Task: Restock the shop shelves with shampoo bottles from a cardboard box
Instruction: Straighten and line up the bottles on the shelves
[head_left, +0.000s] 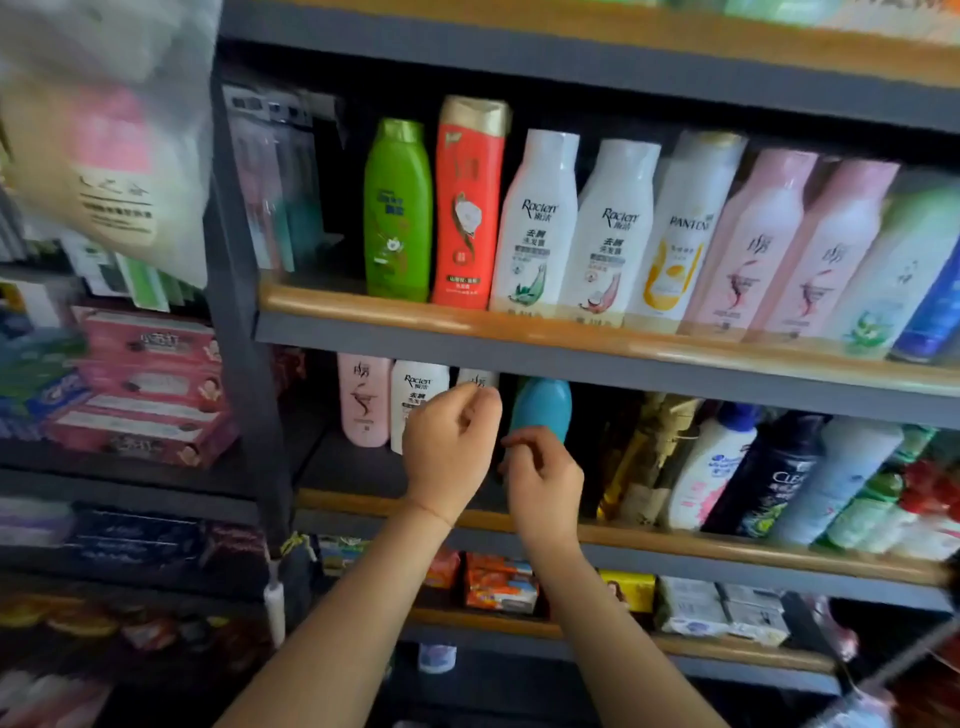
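I have both hands up at the middle shelf, centre of the frame. My left hand is curled around a white bottle whose top pokes out above the knuckles. My right hand has its fingers bent against the foot of a teal bottle; I cannot tell whether it truly grips it or only steadies it. The cardboard box is nowhere in view.

What worries me is the teal bottle: it leans, and its base is hidden behind my right hand, so I judge it could tip sideways if I let go early. The white bottle stands tight beside a Racien bottle and a pink bottle to its left; a careless shove could knock that pair backward.

To the right of the teal bottle there is a dark gap, then a gold bottle and a crowd of slanted bottles at the frame's right, which limit sideways room. The shelf above hangs low over the bottle tops, so anything tall must go in tilted. Toothpaste boxes fill the rack at left.
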